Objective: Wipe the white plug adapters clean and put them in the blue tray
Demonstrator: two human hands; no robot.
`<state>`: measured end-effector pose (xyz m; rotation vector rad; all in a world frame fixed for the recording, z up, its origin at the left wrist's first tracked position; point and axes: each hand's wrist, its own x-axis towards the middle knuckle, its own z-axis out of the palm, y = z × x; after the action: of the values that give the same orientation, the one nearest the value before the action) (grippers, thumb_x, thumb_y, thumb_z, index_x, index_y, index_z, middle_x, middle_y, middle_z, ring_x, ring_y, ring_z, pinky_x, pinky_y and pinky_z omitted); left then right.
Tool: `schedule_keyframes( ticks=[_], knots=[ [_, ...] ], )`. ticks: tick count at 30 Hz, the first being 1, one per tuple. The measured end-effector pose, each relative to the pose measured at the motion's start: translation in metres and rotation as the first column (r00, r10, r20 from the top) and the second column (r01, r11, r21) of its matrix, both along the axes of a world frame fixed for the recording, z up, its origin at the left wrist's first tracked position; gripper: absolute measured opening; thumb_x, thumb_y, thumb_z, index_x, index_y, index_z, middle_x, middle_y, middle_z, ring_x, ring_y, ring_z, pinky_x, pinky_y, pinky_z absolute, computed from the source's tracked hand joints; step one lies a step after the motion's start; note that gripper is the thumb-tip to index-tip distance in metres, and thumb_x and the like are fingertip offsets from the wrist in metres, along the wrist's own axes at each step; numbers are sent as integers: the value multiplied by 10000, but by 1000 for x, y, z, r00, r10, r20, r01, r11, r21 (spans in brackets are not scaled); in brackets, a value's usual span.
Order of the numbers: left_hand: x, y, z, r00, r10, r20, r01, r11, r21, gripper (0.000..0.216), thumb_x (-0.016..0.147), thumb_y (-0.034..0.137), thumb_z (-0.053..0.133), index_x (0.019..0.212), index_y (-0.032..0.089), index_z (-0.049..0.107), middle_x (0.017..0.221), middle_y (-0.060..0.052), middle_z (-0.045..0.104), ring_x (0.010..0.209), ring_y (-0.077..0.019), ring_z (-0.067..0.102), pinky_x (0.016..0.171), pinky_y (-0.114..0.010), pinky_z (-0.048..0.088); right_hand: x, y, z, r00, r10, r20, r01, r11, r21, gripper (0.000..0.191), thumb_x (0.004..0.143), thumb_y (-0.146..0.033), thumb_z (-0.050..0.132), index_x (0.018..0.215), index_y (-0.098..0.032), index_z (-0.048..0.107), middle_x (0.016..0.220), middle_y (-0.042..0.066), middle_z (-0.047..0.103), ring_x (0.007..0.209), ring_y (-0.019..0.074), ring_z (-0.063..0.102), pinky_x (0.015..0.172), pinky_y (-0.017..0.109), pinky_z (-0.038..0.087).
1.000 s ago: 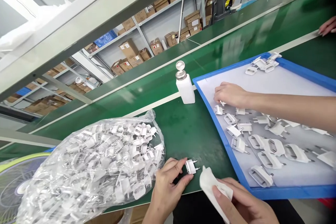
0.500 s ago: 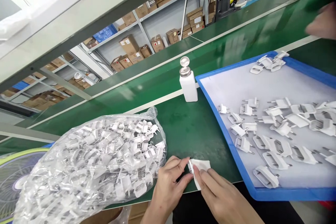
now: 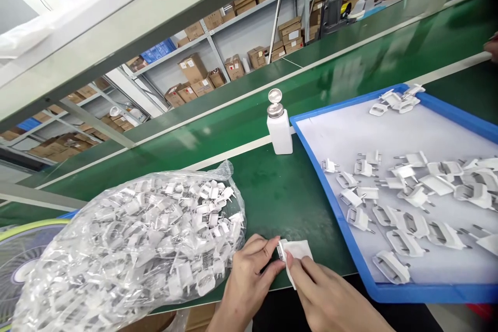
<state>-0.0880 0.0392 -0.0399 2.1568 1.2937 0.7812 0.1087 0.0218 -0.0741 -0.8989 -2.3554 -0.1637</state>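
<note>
Between thumb and fingers, my left hand [image 3: 252, 272] pinches a small white plug housing [image 3: 280, 250] at the front edge of the bench. My right hand [image 3: 317, 285] is closed on a folded white wiping cloth [image 3: 299, 250] and presses it against the housing's right side. Part of the housing is hidden by fingers and cloth. Left of my hands lies a clear plastic bag [image 3: 128, 249] full of white plug housings. To the right, a blue-rimmed tray [image 3: 350, 249] bears several more, most with two metal pins showing.
A white pump bottle [image 3: 280, 132] with its metal lid raised stands behind my hands on the green bench [image 3: 284, 192]. A fan [image 3: 23, 270] is at far left. Shelves with cardboard boxes [image 3: 193, 68] are beyond. Another person's hand [image 3: 492, 47] shows at the right edge.
The other person's hand at upper right has moved mostly out of view. My hands stay in nearly the same place, with the cloth shifted slightly; the view has tilted a little.
</note>
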Motion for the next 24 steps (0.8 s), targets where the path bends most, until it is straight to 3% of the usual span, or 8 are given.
schedule_keyframes(
  ticks=[4, 9, 13, 18, 22, 24],
  knots=[
    [0, 2, 0, 1000, 9, 7, -9, 1000, 4, 336, 971, 240, 652, 1288, 144, 709, 806, -62, 689, 809, -208, 630, 713, -290, 573, 2, 2, 6, 999, 29, 22, -29, 1000, -12, 346, 796, -26, 537, 1081, -16, 733, 1083, 169, 719, 901, 226, 634, 773, 290, 570],
    [0, 2, 0, 1000, 5, 4, -5, 1000, 2, 334, 965, 251, 661, 1268, 123, 717, 783, -57, 672, 806, -212, 635, 723, -299, 575, 4, 4, 6, 1000, 17, 22, -17, 999, -34, 487, 727, 21, 499, 1165, 4, 711, 1100, 152, 731, 867, 206, 636, 762, 257, 577],
    [0, 2, 0, 1000, 6, -10, -6, 1000, -14, 333, 972, 241, 651, 1276, 119, 712, 786, -57, 660, 805, -209, 626, 706, -288, 563, 2, 8, 9, 999, 45, 20, -44, 999, -9, 324, 728, -6, 544, 954, -52, 772, 1078, 166, 730, 859, 231, 631, 724, 287, 585],
    [0, 2, 0, 1000, 1, 0, -1, 1000, -13, 339, 974, 247, 645, 1275, 107, 713, 780, -62, 664, 809, -217, 630, 711, -297, 566, 4, 8, 13, 1000, 25, -7, -25, 999, -39, 473, 696, 21, 539, 1125, -22, 733, 1072, 134, 740, 866, 201, 648, 740, 231, 584],
    [0, 2, 1, 1000, 3, -4, -4, 1000, -15, 331, 979, 264, 641, 1276, 140, 715, 773, -49, 654, 800, -210, 630, 698, -288, 566, 3, 12, 12, 998, 64, 0, -64, 996, -54, 326, 658, -8, 601, 933, -54, 769, 1049, 152, 736, 848, 235, 663, 692, 269, 598],
    [0, 3, 1, 1000, 9, 3, -9, 1000, 4, 341, 974, 274, 651, 1285, 150, 713, 761, -44, 654, 789, -206, 630, 690, -282, 568, 2, 9, 7, 999, 51, -6, -51, 996, -75, 377, 681, 2, 577, 1012, -41, 754, 1038, 142, 737, 843, 221, 675, 673, 245, 595]
  ],
)
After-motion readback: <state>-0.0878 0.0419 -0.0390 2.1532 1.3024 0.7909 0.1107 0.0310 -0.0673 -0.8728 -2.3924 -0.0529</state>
